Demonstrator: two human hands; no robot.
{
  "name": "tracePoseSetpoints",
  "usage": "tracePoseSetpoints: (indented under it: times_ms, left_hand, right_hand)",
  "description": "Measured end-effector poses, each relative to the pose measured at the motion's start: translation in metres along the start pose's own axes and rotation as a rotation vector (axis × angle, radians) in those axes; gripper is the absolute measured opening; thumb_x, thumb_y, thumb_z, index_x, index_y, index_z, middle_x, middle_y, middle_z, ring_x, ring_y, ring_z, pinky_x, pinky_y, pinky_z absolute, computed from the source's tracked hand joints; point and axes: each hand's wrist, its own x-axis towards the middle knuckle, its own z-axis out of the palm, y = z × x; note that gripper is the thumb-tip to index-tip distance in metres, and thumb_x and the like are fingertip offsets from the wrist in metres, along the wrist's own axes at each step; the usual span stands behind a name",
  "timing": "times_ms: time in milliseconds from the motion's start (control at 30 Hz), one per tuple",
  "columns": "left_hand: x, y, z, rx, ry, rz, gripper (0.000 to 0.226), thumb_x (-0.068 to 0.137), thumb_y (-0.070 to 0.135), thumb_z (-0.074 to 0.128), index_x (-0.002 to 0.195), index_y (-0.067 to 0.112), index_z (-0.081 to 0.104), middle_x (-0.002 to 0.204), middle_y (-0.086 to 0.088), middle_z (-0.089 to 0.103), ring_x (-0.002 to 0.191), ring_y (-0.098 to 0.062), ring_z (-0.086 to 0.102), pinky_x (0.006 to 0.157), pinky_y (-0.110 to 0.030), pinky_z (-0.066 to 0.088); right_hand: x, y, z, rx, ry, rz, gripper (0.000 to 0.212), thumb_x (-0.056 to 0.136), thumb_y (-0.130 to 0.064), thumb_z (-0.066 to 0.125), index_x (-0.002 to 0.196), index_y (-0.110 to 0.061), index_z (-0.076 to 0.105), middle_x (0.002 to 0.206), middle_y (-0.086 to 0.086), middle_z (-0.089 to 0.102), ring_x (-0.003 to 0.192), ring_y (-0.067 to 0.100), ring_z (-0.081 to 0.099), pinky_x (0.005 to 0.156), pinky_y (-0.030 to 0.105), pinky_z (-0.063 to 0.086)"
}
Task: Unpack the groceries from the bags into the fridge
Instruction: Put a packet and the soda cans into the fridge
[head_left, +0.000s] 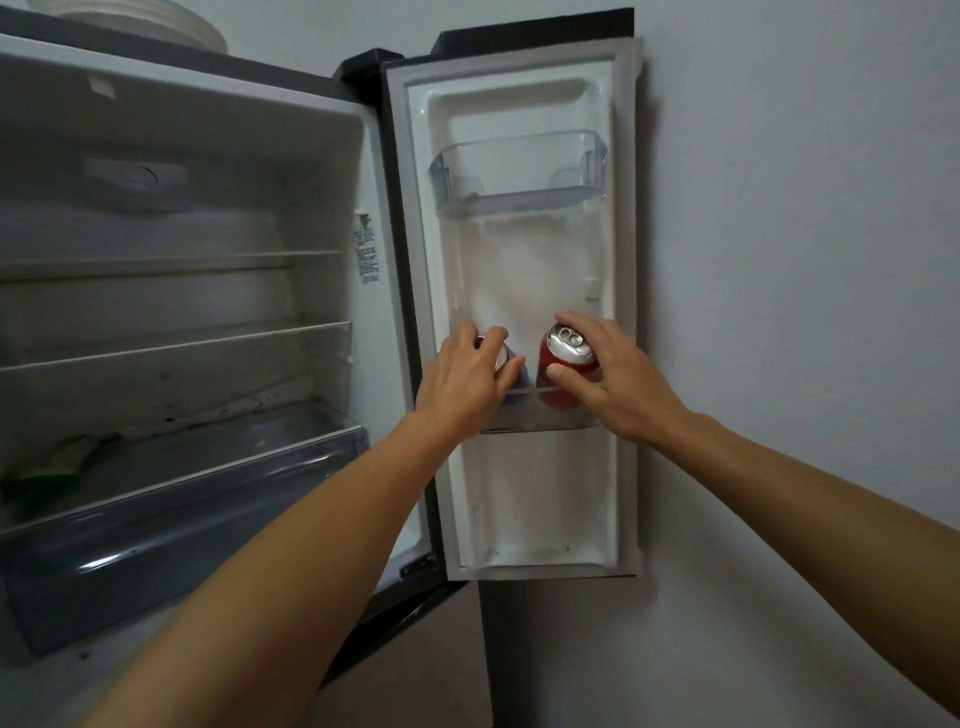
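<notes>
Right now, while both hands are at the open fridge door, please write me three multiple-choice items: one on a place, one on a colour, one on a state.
1. Place: where is the left can, which the left hand grips?
A) in the lower door bin
B) in the crisper drawer
C) on top of the fridge

2. Colour: the right can, which the right hand grips, is
A) green
B) red
C) yellow

3. State: the upper door bin is
A) full of bottles
B) holding one can
C) empty

Answers:
1 A, its body goes down behind that bin's clear front wall.
2 B, a red side shows under its silver top.
3 C, nothing shows through its clear walls.
</notes>
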Motion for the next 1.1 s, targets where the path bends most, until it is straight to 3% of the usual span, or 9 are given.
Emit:
tracePoseSetpoints:
  times_ms: [100,200,333,433,500,633,767,967,1100]
  left_hand:
    - [-0.007,0.003,0.008,-0.024,0.026,0.031,0.039,0.101,0.046,0.028,0.127,0.024,0.047,0.111,-0.008,0.052,0.097,-0.026,0.055,0.079,-0.041,0.048]
    - [-0.019,-0.001,0.017,-0.179,0.008,-0.01,0.045,0.103,0.043,0.021,0.139,0.025,0.039,0.121,-0.007,0.052,0.104,-0.025,0.055,0.087,-0.044,0.048]
    - [-0.035,-0.007,0.02,-0.261,0.003,-0.034,0.05,0.103,0.043,0.025,0.149,0.026,0.024,0.132,-0.008,0.047,0.114,-0.024,0.05,0.094,-0.042,0.046]
    - [-0.055,-0.006,0.011,-0.223,0.044,-0.023,0.05,0.101,0.039,0.038,0.147,0.022,0.031,0.136,-0.008,0.044,0.119,-0.023,0.046,0.094,-0.037,0.045]
    - [-0.075,-0.009,0.002,-0.173,0.059,-0.011,0.045,0.098,0.034,0.046,0.14,0.017,0.041,0.134,-0.008,0.046,0.117,-0.023,0.047,0.093,-0.036,0.045]
    - [-0.134,-0.02,-0.018,-0.086,-0.076,-0.071,0.032,0.097,0.032,0.048,0.123,0.016,0.055,0.119,-0.002,0.052,0.1,-0.02,0.055,0.082,-0.038,0.051]
    - [-0.21,-0.02,-0.045,0.053,-0.203,-0.225,0.025,0.097,0.034,0.047,0.113,0.019,0.06,0.113,0.001,0.057,0.091,-0.022,0.06,0.076,-0.039,0.051]
    - [-0.345,0.006,-0.088,0.238,-0.326,-0.49,0.02,0.094,0.032,0.047,0.095,0.016,0.059,0.097,-0.003,0.058,0.084,-0.03,0.061,0.062,-0.034,0.041]
    - [-0.451,0.041,-0.132,0.313,-0.43,-0.634,0.02,0.094,0.032,0.048,0.093,0.014,0.057,0.095,-0.006,0.061,0.086,-0.031,0.06,0.064,-0.037,0.042]
  right_hand:
    - [-0.008,-0.004,-0.002,-0.009,0.026,0.025,0.055,0.093,-0.045,0.052,0.144,-0.029,0.038,0.138,0.001,0.047,0.122,0.018,0.05,0.098,0.028,0.039]
    - [-0.011,-0.007,-0.005,-0.057,-0.009,0.049,0.055,0.096,-0.035,0.054,0.147,-0.025,0.033,0.145,0.001,0.042,0.125,0.018,0.047,0.096,0.023,0.035]
    - [-0.012,-0.015,-0.009,-0.157,-0.074,0.078,0.061,0.096,-0.041,0.052,0.149,-0.03,0.024,0.151,-0.001,0.032,0.13,0.024,0.044,0.101,0.041,0.043]
    - [-0.022,-0.02,-0.01,-0.349,-0.108,0.128,0.072,0.092,-0.047,0.054,0.152,-0.03,0.016,0.158,0.007,0.021,0.14,0.03,0.029,0.107,0.049,0.036]
    - [-0.033,-0.029,-0.009,-0.443,0.016,0.071,0.071,0.089,-0.044,0.059,0.149,-0.025,0.026,0.155,0.012,0.026,0.139,0.033,0.029,0.105,0.049,0.035]
    - [-0.053,-0.063,-0.001,-0.364,0.181,-0.167,0.051,0.083,-0.033,0.058,0.13,-0.016,0.052,0.131,0.011,0.053,0.117,0.03,0.05,0.085,0.043,0.046]
    - [-0.083,-0.102,0.021,-0.17,-0.045,-0.287,0.034,0.089,-0.029,0.058,0.119,-0.014,0.061,0.113,0.006,0.061,0.098,0.023,0.058,0.072,0.035,0.05]
    - [-0.172,-0.15,0.071,0.035,-0.415,-0.347,0.035,0.095,-0.036,0.05,0.125,-0.021,0.056,0.121,0.0,0.06,0.103,0.019,0.058,0.081,0.036,0.048]
    - [-0.25,-0.199,0.092,0.104,-0.643,-0.433,0.035,0.096,-0.037,0.048,0.126,-0.021,0.053,0.122,0.001,0.057,0.11,0.022,0.055,0.085,0.037,0.046]
